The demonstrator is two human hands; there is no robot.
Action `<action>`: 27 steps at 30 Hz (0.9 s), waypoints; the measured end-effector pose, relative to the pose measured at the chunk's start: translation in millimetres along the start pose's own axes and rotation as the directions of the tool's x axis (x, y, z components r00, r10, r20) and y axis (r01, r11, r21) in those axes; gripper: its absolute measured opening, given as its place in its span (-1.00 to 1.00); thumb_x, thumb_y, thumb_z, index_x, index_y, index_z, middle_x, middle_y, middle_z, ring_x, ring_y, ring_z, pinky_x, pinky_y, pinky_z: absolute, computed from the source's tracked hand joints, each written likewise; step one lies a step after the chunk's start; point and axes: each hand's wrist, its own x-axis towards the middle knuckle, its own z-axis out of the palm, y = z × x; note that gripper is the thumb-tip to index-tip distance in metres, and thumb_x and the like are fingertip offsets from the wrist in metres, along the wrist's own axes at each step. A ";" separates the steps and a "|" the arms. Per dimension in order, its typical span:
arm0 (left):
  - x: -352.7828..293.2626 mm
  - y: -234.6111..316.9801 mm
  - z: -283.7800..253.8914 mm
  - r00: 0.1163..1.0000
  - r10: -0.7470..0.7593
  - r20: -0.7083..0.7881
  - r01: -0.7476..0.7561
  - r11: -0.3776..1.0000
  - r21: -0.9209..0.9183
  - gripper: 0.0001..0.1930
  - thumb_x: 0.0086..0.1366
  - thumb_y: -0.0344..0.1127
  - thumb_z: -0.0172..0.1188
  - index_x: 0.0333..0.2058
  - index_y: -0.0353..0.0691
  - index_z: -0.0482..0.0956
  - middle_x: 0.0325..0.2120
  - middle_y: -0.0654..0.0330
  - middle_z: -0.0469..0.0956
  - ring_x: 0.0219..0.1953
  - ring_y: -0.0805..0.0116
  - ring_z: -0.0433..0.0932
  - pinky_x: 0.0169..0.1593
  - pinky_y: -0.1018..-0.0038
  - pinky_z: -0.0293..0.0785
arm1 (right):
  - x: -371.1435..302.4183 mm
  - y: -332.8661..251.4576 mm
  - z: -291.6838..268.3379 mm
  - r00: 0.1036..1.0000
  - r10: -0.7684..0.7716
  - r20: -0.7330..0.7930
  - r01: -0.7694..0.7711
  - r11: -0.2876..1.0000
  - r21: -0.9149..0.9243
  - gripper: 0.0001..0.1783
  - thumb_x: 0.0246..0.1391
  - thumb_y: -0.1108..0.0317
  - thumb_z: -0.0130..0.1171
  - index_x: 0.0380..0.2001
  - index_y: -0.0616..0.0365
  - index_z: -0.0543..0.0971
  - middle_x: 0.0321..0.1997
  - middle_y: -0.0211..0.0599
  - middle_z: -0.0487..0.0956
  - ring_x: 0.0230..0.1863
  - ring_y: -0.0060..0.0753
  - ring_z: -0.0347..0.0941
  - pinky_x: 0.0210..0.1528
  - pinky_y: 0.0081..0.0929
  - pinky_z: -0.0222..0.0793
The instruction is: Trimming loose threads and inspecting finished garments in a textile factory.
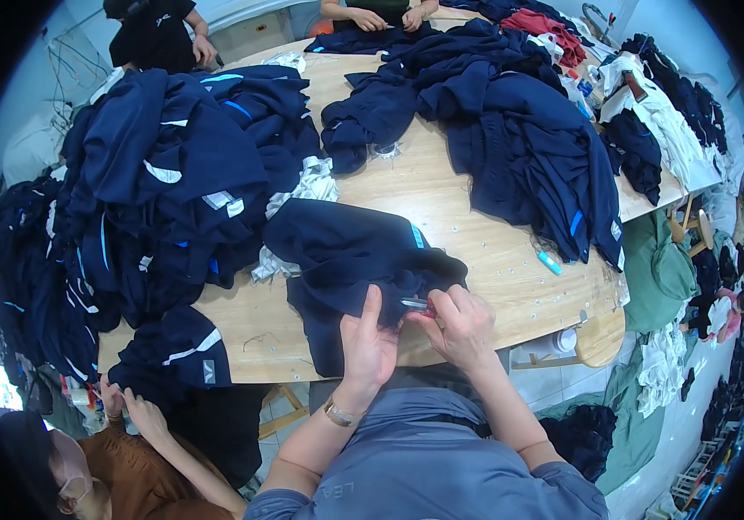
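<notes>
A dark navy garment [337, 247] with a light blue stripe lies bunched at the near edge of the table in front of me. My left hand [367, 351], a watch on its wrist, has its thumb raised and its other fingers closed at the garment's near edge. Held in my right hand [463, 328] are small metal thread snips [415, 304], their blades pointing left over the cloth close to my left thumb. The fingers of my right hand hide most of the handle.
Navy garments are heaped at the left [190, 165] and right [519, 147] on the wooden table [406, 195]. A small turquoise tube [549, 263] lies near the right edge. A person in brown [142, 464] works at lower left; two others stand across the table. A stool [601, 340] is at right.
</notes>
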 end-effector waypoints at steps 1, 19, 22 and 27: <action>-0.4 -0.5 0.5 1.000 0.023 -0.001 -0.023 1.000 0.016 -0.69 0.36 -0.19 -0.06 -0.18 -0.36 0.45 -0.28 0.08 0.56 -0.25 0.32 0.57 -0.19 0.49 0.54 | 0.2 -0.1 -0.6 1.000 -0.005 -0.001 0.005 1.000 0.000 -0.67 -0.18 0.09 0.28 -0.53 0.09 0.44 -0.62 -0.37 0.31 -0.62 -0.31 0.32 -0.59 -0.42 0.18; -6.3 0.0 13.3 0.997 0.073 -0.024 -0.072 0.996 0.051 -0.82 0.33 -0.32 0.00 -0.38 -0.29 0.50 -0.36 0.25 0.53 -0.33 0.53 0.48 -0.19 0.54 0.44 | -4.1 5.2 0.5 1.000 0.005 0.007 -0.005 0.998 0.062 -0.68 -0.15 0.11 0.26 -0.52 0.12 0.44 -0.63 -0.36 0.36 -0.66 -0.30 0.32 -0.60 -0.42 0.18; -5.6 -0.5 11.4 0.995 0.098 -0.016 -0.097 0.994 0.060 -0.82 0.33 -0.32 0.00 -0.38 -0.29 0.49 -0.36 0.25 0.53 -0.32 0.53 0.48 -0.19 0.54 0.44 | -3.3 5.6 -1.0 1.000 0.006 0.002 -0.006 0.998 0.066 -0.68 -0.14 0.11 0.26 -0.52 0.12 0.44 -0.63 -0.36 0.36 -0.66 -0.29 0.32 -0.60 -0.42 0.19; -6.7 -4.5 11.1 0.988 0.148 -0.048 -0.143 0.984 0.105 -0.87 0.31 -0.36 0.03 -0.40 -0.24 0.46 -0.41 0.33 0.49 -0.39 0.62 0.41 -0.27 0.60 0.39 | -1.9 3.9 -4.8 1.000 -0.010 0.019 0.009 0.998 0.056 -0.68 -0.14 0.10 0.25 -0.52 0.10 0.45 -0.63 -0.36 0.35 -0.66 -0.30 0.32 -0.60 -0.42 0.19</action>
